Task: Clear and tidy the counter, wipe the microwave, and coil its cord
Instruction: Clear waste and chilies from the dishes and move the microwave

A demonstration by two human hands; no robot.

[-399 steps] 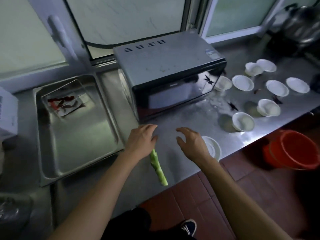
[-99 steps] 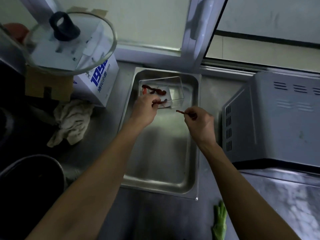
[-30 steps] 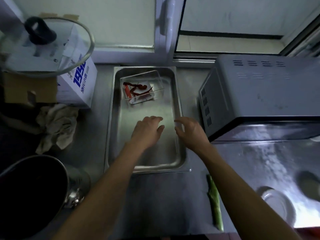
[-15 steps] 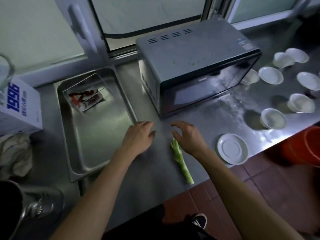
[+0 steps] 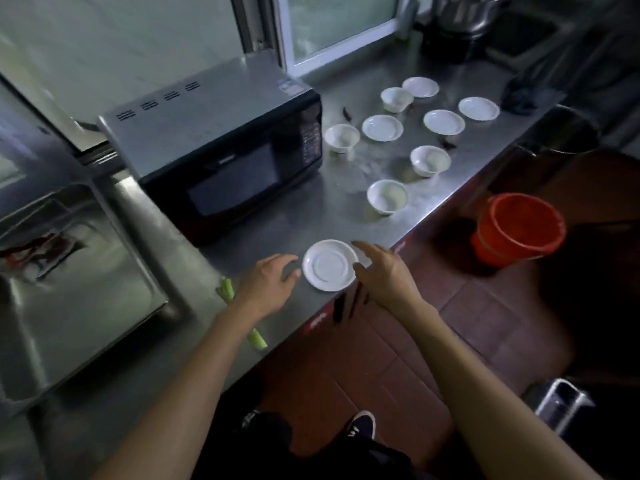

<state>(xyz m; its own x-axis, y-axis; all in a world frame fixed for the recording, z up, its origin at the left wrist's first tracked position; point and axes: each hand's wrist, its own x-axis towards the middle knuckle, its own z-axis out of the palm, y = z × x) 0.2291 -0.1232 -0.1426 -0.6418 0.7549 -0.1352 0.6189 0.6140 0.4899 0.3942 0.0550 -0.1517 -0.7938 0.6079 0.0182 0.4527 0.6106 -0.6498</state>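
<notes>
- Counter (image 5: 301, 216) of stainless steel runs from lower left to upper right, with the microwave (image 5: 221, 140) standing on it toward the back, door closed and facing the person.
- Just in front of the microwave, near the counter's front edge, a white saucer (image 5: 329, 265) lies flat.
- Left hand (image 5: 268, 284) hovers just left of the saucer, fingers relaxed and spread, holding nothing; whether the fingertips touch the rim cannot be told.
- Right hand (image 5: 382, 273) sits at the saucer's right edge, fingers loosely extended toward it, thumb near the rim, gripping nothing.
- A green vegetable stalk (image 5: 239, 311) lies on the counter, partly hidden under the left forearm.
- To the right of the microwave, several small white bowls (image 5: 387, 196) and shallow white dishes (image 5: 382, 127) are scattered apart from one another, with a few dark scraps (image 5: 346, 114) between them.
- Left of the microwave sits a steel tray (image 5: 104, 306); inside it, a clear container (image 5: 41, 244) holds something red, blurred.
- On the tiled floor beside the counter stands an orange bucket (image 5: 517, 228).
</notes>
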